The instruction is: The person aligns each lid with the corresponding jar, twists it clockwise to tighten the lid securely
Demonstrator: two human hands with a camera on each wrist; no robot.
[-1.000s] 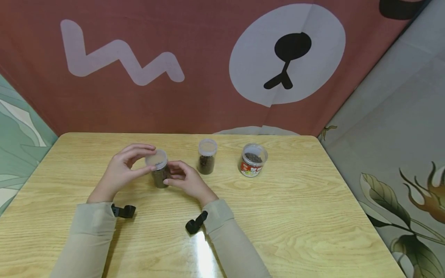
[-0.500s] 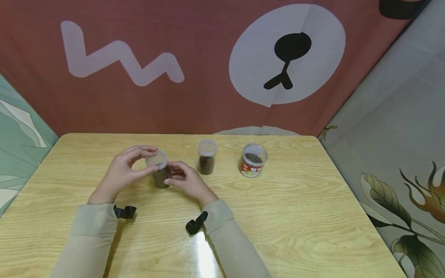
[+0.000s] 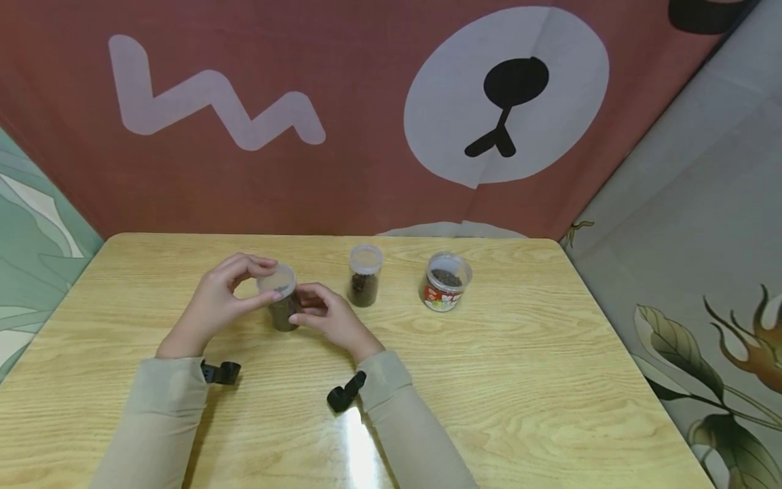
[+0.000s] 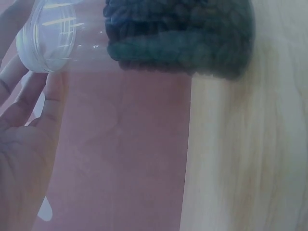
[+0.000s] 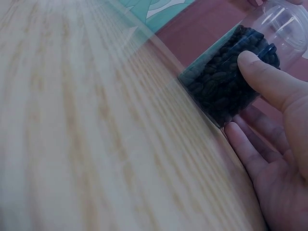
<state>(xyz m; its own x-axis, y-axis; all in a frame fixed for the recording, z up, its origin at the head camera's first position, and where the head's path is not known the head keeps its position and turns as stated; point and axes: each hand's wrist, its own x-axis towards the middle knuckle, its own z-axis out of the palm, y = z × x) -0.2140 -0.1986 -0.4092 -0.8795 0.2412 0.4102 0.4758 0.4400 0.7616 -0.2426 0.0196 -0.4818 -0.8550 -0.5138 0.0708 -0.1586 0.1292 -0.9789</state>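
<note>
A clear plastic jar (image 3: pixel 284 315) part filled with dark beans that look like coffee beans stands upright on the table, left of the middle. My left hand (image 3: pixel 210 302) grips its clear lid (image 4: pixel 54 36) from the left, thumb on the near side and fingers on the far side. Lower down, my right hand (image 3: pixel 332 319) holds the jar's body from the right. Its thumb (image 5: pixel 269 82) presses against the wall over the beans in the right wrist view, with the fingers behind. The lid sits on the jar's mouth.
A second lidded jar (image 3: pixel 364 288) of dark beans stands right of my hands. Farther right is a short clear tub (image 3: pixel 444 299) with a red label and dark contents. Behind the wooden table (image 3: pixel 519 380) hangs a red cloth (image 3: pixel 366 183).
My left fingers have shifted very slightly to the right around the lid. The right hand and the jars look the same.
</note>
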